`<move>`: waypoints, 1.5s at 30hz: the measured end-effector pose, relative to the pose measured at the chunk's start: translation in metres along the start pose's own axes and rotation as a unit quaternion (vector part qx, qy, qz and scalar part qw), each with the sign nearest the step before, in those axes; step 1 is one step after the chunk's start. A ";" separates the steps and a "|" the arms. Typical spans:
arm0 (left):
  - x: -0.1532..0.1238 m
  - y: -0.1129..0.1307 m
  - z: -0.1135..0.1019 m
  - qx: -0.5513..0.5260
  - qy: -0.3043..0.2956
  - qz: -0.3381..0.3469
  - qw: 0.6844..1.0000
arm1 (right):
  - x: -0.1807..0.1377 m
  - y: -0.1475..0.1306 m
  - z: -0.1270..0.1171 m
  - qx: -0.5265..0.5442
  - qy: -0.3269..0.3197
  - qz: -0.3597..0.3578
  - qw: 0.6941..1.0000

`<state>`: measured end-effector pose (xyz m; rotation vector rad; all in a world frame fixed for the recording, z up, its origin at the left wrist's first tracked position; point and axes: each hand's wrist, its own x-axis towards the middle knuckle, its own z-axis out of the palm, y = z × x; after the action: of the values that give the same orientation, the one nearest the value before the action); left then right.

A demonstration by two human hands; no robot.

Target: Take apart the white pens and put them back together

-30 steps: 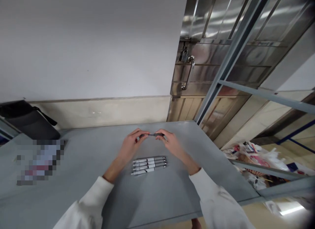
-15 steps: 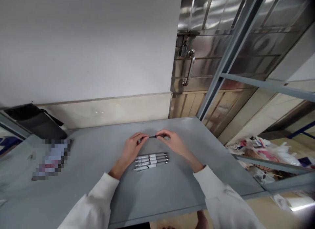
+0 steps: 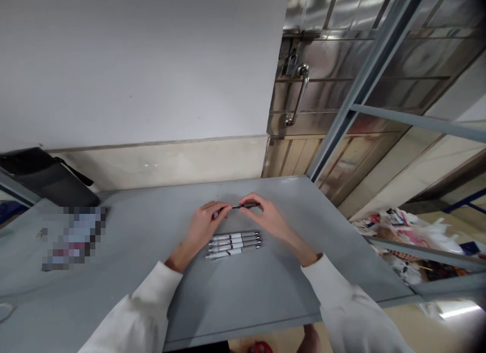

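Between my two hands a slim dark pen [image 3: 236,207] lies level, just above the table. The fingers of my left hand [image 3: 205,222] pinch its left end, while my right hand [image 3: 268,217] grips its right end between thumb and fingers. Parts of the pen are hidden behind the fingers, so I cannot tell whether it is whole or in two parts. Nearer to me, below the hands, several white and grey pens [image 3: 234,245] lie side by side in a row on the grey table [image 3: 250,292]. The nearest pen is slightly tilted to the others.
A black case with a strap [image 3: 56,178] stands at the table's back left. In front of it lies a blurred, pixelated item [image 3: 76,239]. A white wall backs the table, and a metal door [image 3: 315,64] and grey shelf post [image 3: 334,135] are at right. Plastic bags [image 3: 417,231] fill a lower shelf.
The view has shifted slightly. Both hands still grip the pen, and more of its dark barrel shows at my right hand. The row of pens is unchanged.
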<state>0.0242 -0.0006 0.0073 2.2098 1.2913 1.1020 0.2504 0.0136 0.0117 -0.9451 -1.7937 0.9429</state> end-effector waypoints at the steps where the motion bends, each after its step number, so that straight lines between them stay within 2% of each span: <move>1: 0.000 0.001 0.000 0.002 -0.002 0.001 1.000 | -0.001 -0.002 0.000 0.004 -0.006 0.015 1.000; 4: -0.001 0.002 -0.001 0.007 -0.008 -0.001 1.000 | -0.002 -0.009 0.000 -0.002 -0.011 0.034 0.999; 9: -0.002 0.004 -0.003 0.000 -0.002 -0.010 1.000 | -0.002 -0.018 -0.003 -0.017 0.003 -0.014 1.000; 15: -0.002 0.003 -0.002 0.000 -0.005 -0.010 1.000 | -0.002 -0.017 -0.002 0.005 0.005 0.037 0.999; 21: -0.002 0.000 -0.001 -0.006 -0.002 -0.022 1.000 | -0.003 -0.015 -0.004 -0.003 0.009 -0.014 1.000; 25: -0.002 0.005 -0.001 -0.004 -0.008 -0.037 0.999 | -0.002 -0.012 -0.006 0.005 0.010 -0.024 1.000; 45: 0.001 0.015 -0.008 -0.040 -0.026 -0.062 0.997 | -0.001 -0.014 -0.006 0.039 0.056 0.015 0.998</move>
<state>0.0274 -0.0079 0.0223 2.0566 1.3196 1.0255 0.2533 0.0085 0.0256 -0.9590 -1.6409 0.9539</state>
